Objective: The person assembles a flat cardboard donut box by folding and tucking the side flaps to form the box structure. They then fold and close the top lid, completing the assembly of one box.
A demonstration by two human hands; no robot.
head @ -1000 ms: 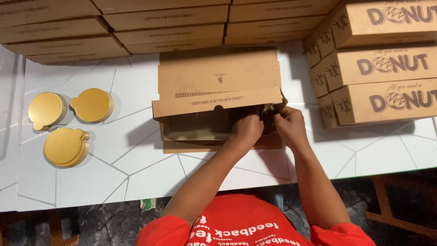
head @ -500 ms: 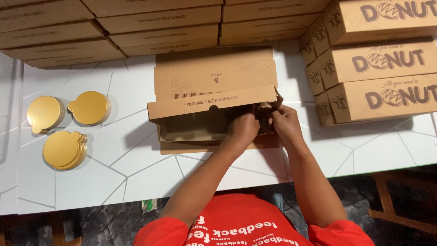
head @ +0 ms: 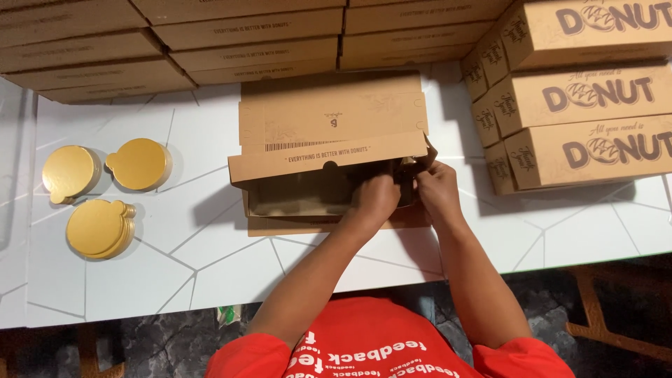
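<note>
Both hands, left (head: 378,199) and right (head: 432,187), pinched the right end flaps of the open box (head: 318,185) at the middle of the table (head: 196,238), where a skewed tab could probably crease or tear.

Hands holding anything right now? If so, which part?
Yes. Both the left hand and right hand grip the open brown cardboard box at its right end, pinching the side flaps at that corner. The exact finger placement is hidden.
</note>
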